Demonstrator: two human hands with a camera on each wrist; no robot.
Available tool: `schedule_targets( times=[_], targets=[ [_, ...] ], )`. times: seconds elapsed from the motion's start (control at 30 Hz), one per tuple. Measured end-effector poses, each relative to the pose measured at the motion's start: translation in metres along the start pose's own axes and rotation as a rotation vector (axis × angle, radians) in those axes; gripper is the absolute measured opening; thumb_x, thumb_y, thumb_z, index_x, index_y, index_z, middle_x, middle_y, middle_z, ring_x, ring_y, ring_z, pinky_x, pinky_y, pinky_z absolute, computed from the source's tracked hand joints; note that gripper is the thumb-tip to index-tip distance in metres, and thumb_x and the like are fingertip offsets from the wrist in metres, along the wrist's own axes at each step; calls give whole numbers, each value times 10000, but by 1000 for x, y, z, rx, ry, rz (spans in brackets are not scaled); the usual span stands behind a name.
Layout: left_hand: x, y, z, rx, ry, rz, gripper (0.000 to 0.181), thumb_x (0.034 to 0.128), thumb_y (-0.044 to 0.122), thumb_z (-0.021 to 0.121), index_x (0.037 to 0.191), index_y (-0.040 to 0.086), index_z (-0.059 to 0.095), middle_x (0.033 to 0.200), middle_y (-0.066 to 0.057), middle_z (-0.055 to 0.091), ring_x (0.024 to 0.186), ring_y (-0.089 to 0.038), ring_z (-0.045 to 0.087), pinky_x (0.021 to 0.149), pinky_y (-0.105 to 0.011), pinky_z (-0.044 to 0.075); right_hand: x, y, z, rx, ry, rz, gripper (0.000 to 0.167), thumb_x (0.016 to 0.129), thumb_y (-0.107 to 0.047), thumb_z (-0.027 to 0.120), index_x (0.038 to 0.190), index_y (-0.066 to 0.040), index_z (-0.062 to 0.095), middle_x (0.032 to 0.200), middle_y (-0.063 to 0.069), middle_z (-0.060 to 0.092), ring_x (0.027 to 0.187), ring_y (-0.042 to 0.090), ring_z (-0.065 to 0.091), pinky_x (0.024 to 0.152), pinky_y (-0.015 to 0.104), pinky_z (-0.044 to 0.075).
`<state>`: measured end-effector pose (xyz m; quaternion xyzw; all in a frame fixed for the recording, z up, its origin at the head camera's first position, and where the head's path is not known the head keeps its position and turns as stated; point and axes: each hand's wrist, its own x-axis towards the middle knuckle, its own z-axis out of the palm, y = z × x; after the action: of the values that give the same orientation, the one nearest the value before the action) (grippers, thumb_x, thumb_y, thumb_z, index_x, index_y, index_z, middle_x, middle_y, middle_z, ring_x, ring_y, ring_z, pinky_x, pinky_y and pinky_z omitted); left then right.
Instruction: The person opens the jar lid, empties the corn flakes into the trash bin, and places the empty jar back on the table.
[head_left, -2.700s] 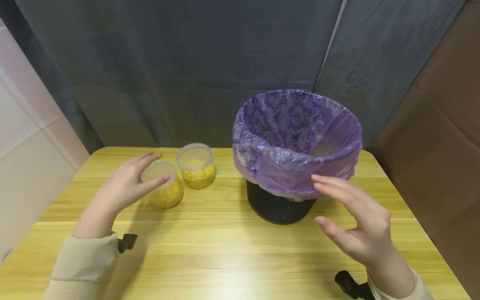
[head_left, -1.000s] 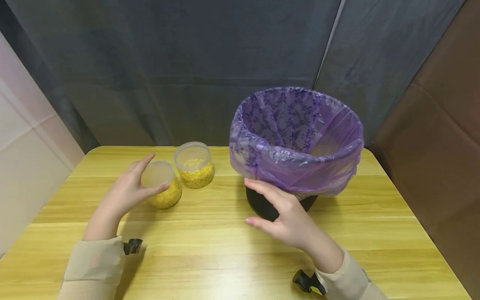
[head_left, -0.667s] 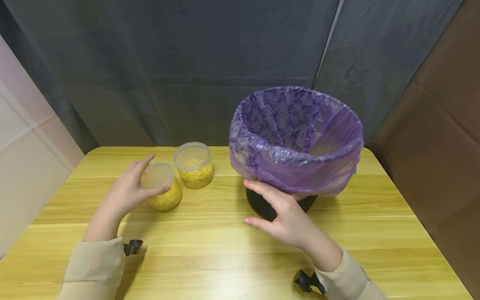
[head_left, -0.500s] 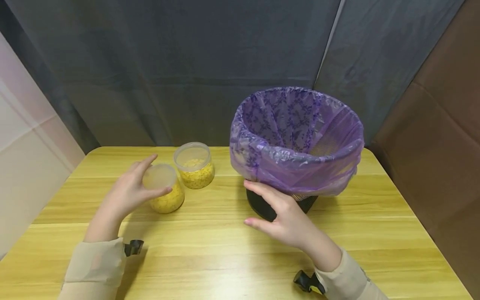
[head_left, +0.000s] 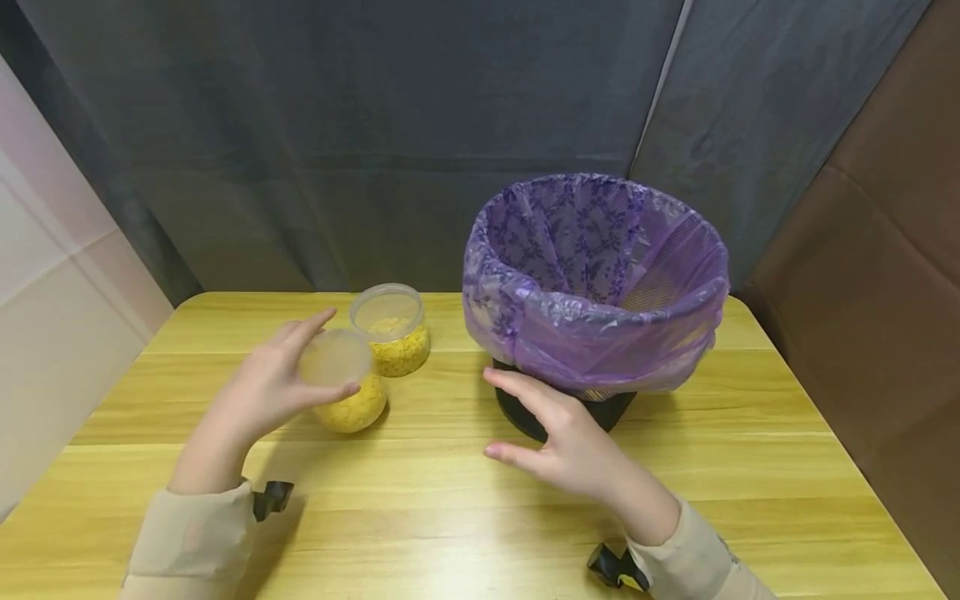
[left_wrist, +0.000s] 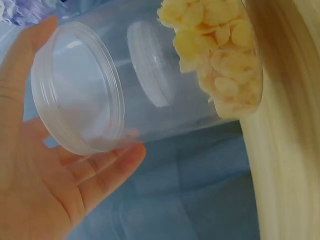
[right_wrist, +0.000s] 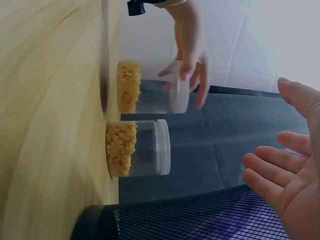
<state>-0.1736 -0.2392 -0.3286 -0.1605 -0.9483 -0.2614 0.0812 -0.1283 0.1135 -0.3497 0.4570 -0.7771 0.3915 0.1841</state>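
Note:
My left hand (head_left: 266,379) grips a clear plastic jar (head_left: 358,406) around its lid (left_wrist: 80,87), thumb on one side and fingers on the other. Yellow flakes (left_wrist: 220,55) fill the lower part of this jar. In the right wrist view its base sits slightly off the table, over a dark shadow. A second lidded jar (head_left: 401,354) of yellow flakes stands upright just behind it on the table. My right hand (head_left: 570,437) hovers with fingers extended and thumb apart, holding nothing. It is in front of a black mesh wastebasket (head_left: 517,408).
A purple patterned bin bag (head_left: 585,350) lines the wastebasket and folds over its rim. Both stand at the right rear of the wooden table (head_left: 420,517). A dark grey curtain (head_left: 337,150) hangs behind, with a white panel at left and a brown one at right.
My left hand has taken hold of the front jar and moved it slightly right and up from the table. My right hand came left earlier, then stayed nearly still.

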Motion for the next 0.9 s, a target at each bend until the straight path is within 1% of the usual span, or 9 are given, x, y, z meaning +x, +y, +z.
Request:
schedule_targets(
  times=[0.17,0.3,0.43,0.6,0.77,0.9],
  targets=[
    [-3,13,2,-2,2,95,1000,711,498,809,1503,147,309,1286,-164,513,1066,-349,535,817,-539,437,-3,0,5,13,-41,51,691,887,-399,666,1399,0,428,1400,141,473,1281,263,446,1043,365,345],
    [-6,22,3,10,-5,158,984,714,494,808,1502,167,318,1295,-123,520,1081,-309,544,839,-524,444,-4,-1,8,22,-64,93,732,846,-348,731,1409,-3,414,1412,132,461,1288,251,438,1047,361,339],
    [-9,30,4,33,-14,193,968,718,535,785,1497,182,331,1281,-79,533,1079,-274,552,848,-509,445,-5,-1,12,6,-81,113,778,796,-279,787,1415,-3,405,1391,163,475,1274,265,453,1037,371,353],
    [-11,38,6,40,-17,220,962,703,554,786,1492,233,339,1316,-51,524,1078,-249,562,829,-496,464,-6,0,15,-1,-112,153,820,775,-295,800,1425,-9,390,1394,181,466,1279,275,445,1042,379,344],
    [-12,45,9,41,-13,280,965,687,510,817,1484,217,357,1334,-84,520,1098,-279,559,810,-512,482,-6,0,17,18,-155,227,860,765,-320,805,1446,-32,367,1426,158,435,1297,274,422,1049,396,333],
    [-13,50,11,35,-9,308,966,673,500,830,1479,239,365,1335,-78,522,1079,-273,565,777,-493,499,-7,1,19,25,-204,287,908,762,-358,801,1474,-62,323,1454,146,400,1315,271,395,1057,407,317]
  ],
)
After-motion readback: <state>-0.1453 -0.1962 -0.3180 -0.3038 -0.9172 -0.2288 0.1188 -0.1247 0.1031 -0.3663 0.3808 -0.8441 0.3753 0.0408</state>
